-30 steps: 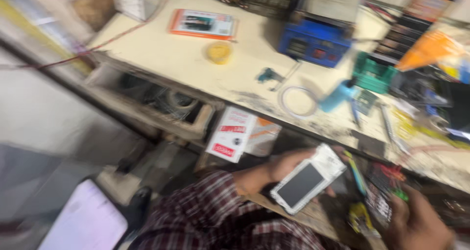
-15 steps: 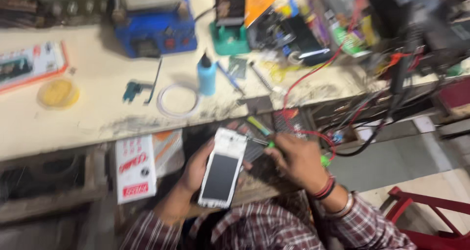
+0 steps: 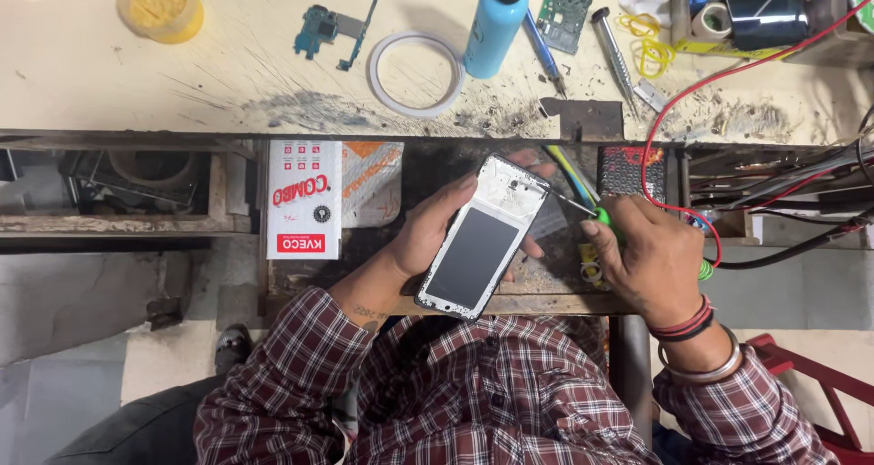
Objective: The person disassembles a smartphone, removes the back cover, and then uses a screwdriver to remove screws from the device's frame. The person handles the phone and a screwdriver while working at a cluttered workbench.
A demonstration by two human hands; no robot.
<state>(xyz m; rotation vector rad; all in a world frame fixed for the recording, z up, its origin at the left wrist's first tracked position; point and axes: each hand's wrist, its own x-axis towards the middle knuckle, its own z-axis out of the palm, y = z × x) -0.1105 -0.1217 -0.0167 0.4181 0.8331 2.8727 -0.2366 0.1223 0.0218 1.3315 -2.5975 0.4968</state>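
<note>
While the left hand (image 3: 428, 233) grips an opened phone (image 3: 481, 237), the right hand (image 3: 651, 260) clamps a green-handled screwdriver (image 3: 583, 208) just beside it.

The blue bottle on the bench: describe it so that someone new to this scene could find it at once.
Start at the pale, scratched workbench top along the upper part of the head view. Right of the white tape ring stands the blue bottle, beside a small green circuit board. It alone is a light blue cylinder with a black cap.
</note>
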